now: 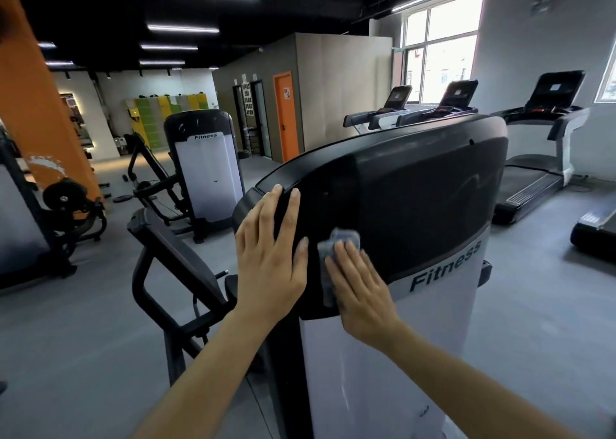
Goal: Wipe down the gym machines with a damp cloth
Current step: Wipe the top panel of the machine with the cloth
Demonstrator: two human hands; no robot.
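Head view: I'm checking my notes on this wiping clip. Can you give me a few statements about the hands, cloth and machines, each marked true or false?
1. The right hand presses a grey-blue cloth against the machine's black panel. True.
2. The left hand holds a spray bottle. False: it rests flat on the panel's left edge, holding nothing.
3. The word Fitness is printed below the black panel. True.
4. The treadmills stand on the left beside the orange pillar. False: they stand on the right, near the windows.
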